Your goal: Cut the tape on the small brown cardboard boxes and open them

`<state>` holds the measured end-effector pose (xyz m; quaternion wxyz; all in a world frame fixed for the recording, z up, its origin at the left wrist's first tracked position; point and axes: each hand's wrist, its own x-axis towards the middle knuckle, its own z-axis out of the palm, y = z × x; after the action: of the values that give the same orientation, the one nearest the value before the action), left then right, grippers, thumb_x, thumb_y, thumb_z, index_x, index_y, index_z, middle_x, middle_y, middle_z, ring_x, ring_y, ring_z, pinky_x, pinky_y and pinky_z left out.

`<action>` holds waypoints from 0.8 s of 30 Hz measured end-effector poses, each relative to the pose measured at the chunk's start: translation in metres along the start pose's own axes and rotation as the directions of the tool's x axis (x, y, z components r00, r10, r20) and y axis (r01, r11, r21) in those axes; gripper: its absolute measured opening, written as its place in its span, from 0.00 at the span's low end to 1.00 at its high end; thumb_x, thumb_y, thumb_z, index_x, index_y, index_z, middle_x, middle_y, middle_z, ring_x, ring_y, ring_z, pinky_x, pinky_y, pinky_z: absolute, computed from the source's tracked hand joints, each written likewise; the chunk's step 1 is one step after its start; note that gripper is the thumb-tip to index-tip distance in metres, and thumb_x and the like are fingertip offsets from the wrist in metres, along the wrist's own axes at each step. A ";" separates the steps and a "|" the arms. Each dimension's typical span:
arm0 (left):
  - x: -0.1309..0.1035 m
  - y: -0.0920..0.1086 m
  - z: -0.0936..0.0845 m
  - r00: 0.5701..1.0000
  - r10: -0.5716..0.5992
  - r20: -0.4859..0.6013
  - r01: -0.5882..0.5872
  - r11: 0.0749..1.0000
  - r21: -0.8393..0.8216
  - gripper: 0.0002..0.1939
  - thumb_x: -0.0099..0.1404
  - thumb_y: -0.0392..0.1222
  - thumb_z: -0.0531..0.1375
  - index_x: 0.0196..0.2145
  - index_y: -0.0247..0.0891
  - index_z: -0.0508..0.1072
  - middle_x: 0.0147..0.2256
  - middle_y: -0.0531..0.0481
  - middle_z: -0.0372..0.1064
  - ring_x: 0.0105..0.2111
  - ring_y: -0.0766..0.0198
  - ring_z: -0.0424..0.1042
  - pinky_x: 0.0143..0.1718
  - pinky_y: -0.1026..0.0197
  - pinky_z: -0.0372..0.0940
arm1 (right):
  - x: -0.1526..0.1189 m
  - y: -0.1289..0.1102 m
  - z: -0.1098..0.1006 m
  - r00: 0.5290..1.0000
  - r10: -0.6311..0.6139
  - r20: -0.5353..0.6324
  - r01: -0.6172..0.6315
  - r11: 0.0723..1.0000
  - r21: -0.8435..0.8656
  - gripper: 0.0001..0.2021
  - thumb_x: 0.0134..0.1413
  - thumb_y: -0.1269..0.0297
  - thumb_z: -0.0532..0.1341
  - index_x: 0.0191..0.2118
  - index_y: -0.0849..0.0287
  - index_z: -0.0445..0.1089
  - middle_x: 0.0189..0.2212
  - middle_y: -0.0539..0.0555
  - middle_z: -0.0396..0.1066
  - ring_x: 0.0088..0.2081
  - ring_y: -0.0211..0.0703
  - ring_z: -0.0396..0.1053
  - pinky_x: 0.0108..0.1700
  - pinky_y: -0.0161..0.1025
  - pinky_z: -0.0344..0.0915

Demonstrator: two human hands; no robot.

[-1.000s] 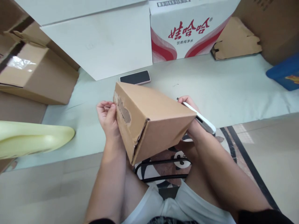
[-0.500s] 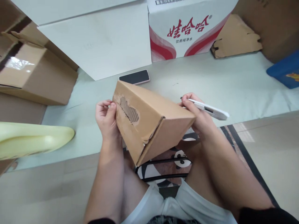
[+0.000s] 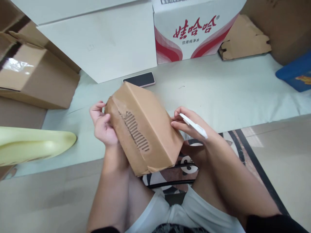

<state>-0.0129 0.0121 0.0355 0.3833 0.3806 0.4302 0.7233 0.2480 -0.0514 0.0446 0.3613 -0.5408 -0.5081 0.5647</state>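
Note:
A small brown cardboard box (image 3: 155, 124) is held tilted over my lap. On its upper-left face is a torn patch (image 3: 136, 131) where the ribbed layer shows. My left hand (image 3: 103, 126) is closed at the box's left edge, with the thumb bent and fingertips against the cardboard. On the right side, my right hand (image 3: 188, 121) has its fingertips at the box while also holding a white utility knife (image 3: 194, 125). The knife slants down to the right across the hand, and its blade cannot be made out.
A phone (image 3: 142, 79) lies behind the box on the pale green cloth (image 3: 206, 87). White cartons (image 3: 102, 42) and a red-printed water carton (image 3: 191, 35) stand at the back. Brown boxes (image 3: 46, 77) and a yellow object (image 3: 36, 144) are left. A blue bin (image 3: 295, 72) is right.
The box has turned, bringing its torn face more toward me. My right hand and the knife have moved left and down; my left hand has shifted slightly left.

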 end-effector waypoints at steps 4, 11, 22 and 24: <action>-0.015 -0.002 0.013 0.986 -0.063 0.153 0.073 0.996 -0.056 0.15 0.49 0.43 0.63 0.37 0.43 0.70 0.49 0.45 0.71 0.55 0.50 0.70 0.58 0.51 0.67 | 0.004 0.008 0.003 0.999 0.020 -0.037 -0.023 0.997 -0.067 0.15 0.48 0.61 0.68 0.37 0.52 0.61 0.44 0.55 0.79 0.46 0.52 0.78 0.49 0.49 0.69; -0.030 -0.021 0.013 0.945 -0.047 0.323 -0.007 0.987 0.162 0.16 0.61 0.52 0.64 0.45 0.45 0.73 0.59 0.45 0.69 0.64 0.48 0.65 0.64 0.49 0.64 | 0.007 0.014 0.005 0.987 -0.028 -0.159 -0.001 0.985 -0.175 0.09 0.56 0.58 0.65 0.39 0.51 0.64 0.32 0.49 0.74 0.34 0.45 0.70 0.38 0.43 0.64; -0.050 -0.022 0.022 0.892 0.051 0.449 -0.133 0.979 0.152 0.13 0.68 0.51 0.59 0.46 0.48 0.76 0.56 0.46 0.70 0.64 0.46 0.65 0.69 0.40 0.57 | 0.009 -0.008 0.006 0.901 -0.198 -0.386 0.136 0.974 -0.181 0.09 0.51 0.56 0.63 0.33 0.50 0.62 0.23 0.46 0.66 0.26 0.41 0.62 0.34 0.42 0.59; -0.050 -0.024 0.021 0.889 0.061 0.455 -0.146 0.977 0.153 0.13 0.67 0.51 0.59 0.47 0.48 0.76 0.56 0.46 0.70 0.64 0.45 0.65 0.69 0.40 0.57 | 0.009 -0.008 0.009 0.905 -0.163 -0.393 0.097 0.978 -0.183 0.09 0.50 0.56 0.63 0.33 0.51 0.62 0.22 0.46 0.65 0.26 0.40 0.61 0.33 0.41 0.57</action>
<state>0.0319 -0.0165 0.0098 0.3961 0.5926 0.3739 0.5933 0.2371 -0.0428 0.0494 0.4516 -0.6380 -0.5004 0.3724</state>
